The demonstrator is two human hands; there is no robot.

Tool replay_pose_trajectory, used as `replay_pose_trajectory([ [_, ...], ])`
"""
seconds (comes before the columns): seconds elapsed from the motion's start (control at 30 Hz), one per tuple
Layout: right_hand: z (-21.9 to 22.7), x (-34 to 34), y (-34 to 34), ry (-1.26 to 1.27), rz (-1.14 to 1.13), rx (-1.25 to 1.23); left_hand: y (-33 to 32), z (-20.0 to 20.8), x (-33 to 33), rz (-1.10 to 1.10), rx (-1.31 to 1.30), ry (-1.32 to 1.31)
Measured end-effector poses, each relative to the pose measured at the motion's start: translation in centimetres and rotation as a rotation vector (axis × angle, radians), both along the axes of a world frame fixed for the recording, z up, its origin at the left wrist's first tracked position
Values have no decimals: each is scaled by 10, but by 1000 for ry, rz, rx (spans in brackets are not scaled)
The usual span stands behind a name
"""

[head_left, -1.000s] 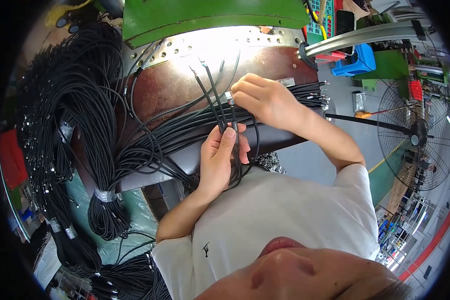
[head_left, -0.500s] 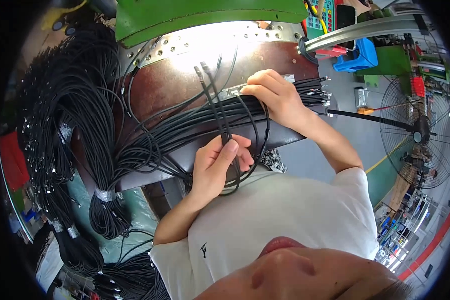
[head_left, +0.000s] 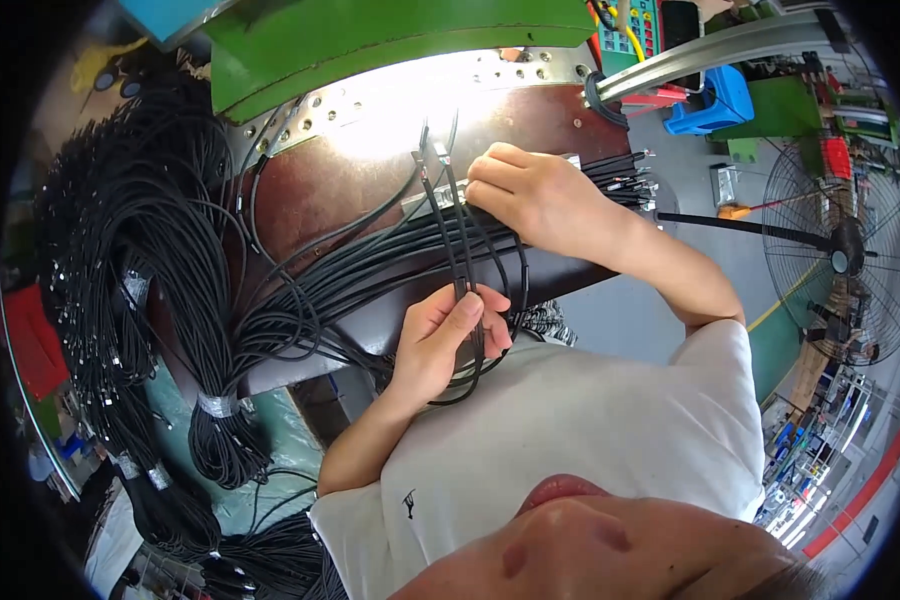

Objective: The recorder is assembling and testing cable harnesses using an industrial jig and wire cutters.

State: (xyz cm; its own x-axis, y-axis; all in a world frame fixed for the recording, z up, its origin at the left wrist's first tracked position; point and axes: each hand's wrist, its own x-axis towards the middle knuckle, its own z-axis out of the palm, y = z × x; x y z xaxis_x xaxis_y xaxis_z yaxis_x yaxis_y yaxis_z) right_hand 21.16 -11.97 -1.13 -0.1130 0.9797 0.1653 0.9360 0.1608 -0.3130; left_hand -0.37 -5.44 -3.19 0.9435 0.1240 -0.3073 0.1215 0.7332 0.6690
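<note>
My left hand is closed round a pair of black cables, thumb pressed on top. Their stripped ends point away from me, under the bright light, and show small coloured wires. A loop of the same cable hangs below that hand. My right hand is curled with its fingertips beside the upper part of the pair; whatever they pinch is hidden. Under both hands a thick bundle of black cables lies across the brown table. A silvery strip rests on it, partly covered by the right hand.
A green machine body with a perforated metal plate stands at the table's far side. Large hanks of black cable hang at the left. A metal rail, a blue stool and a fan are at the right.
My right hand has moved left and turned, its fingers now more curled, close to the cable ends. The held pair has shifted slightly right with my left hand.
</note>
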Motion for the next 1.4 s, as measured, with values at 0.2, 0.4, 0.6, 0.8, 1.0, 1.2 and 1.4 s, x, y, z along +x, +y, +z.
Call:
replay_pose_trajectory([
  [0.2, 0, 5, 4, 38, -115, 397, 1, 6, 14, -134, -23, 10],
  [0.4, -25, 10, -27, 210, -357, 381, 16, 22, 12, -29, 305, -65],
  [0.6, -21, 10, -28, 195, -349, 292, 13, 10, 16, -246, -128, -31],
  [0.8, -25, 8, -31, 126, -332, 290, 10, 7, 20, -256, -167, -17],
  [1.0, -20, 14, -34, 182, -306, 248, 10, 13, 28, -307, -207, 29],
  [1.2, -17, 20, -38, 129, -272, 288, 13, 22, 51, -388, -345, -5],
  [1.4, 5, 27, -37, -175, -197, 359, 12, 40, 66, -568, -363, 78],
])
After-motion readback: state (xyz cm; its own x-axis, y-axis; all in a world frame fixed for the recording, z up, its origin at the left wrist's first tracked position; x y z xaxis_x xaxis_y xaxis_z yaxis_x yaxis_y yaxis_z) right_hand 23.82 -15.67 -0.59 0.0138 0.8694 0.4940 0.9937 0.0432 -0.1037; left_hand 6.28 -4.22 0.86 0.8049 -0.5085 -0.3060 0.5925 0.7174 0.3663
